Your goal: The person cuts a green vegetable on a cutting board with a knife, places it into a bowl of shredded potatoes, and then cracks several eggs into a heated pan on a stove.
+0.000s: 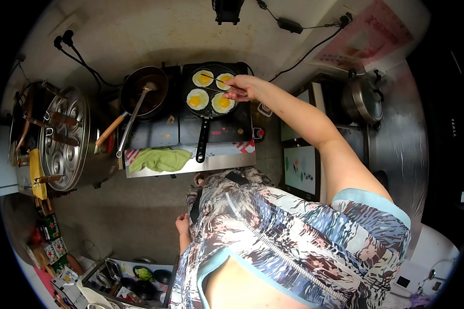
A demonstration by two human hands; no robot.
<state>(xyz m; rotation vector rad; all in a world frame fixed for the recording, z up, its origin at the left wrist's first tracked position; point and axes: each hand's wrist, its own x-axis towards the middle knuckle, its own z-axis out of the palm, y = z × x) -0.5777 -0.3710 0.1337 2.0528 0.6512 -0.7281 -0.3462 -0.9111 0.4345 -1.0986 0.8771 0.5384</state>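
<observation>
My right hand (pixel 239 88) is shut on a pair of thin chopsticks (pixel 212 79), whose tips reach over the frying pan (pixel 210 89). Four fried eggs with bright yolks lie in the pan's round hollows; the upper left egg (pixel 203 78) is under the tips, and whether they touch it I cannot tell. My hand partly covers the upper right egg (pixel 225 81). The pan stands on an induction cooker (pixel 232 129), its black handle (pixel 202 145) pointing towards me. Down by my side hangs my left hand (pixel 182 224), away from the cooker, its fingers curled and partly hidden.
Left of the frying pan stands a saucepan (pixel 128 90) with dark liquid and a ladle (pixel 133 119). A green cloth (pixel 160 159) lies on the front edge. A large lidded steel pot (pixel 81 162) stands far left, a lidded pot (pixel 365 98) on the right. Power cords run along the wall.
</observation>
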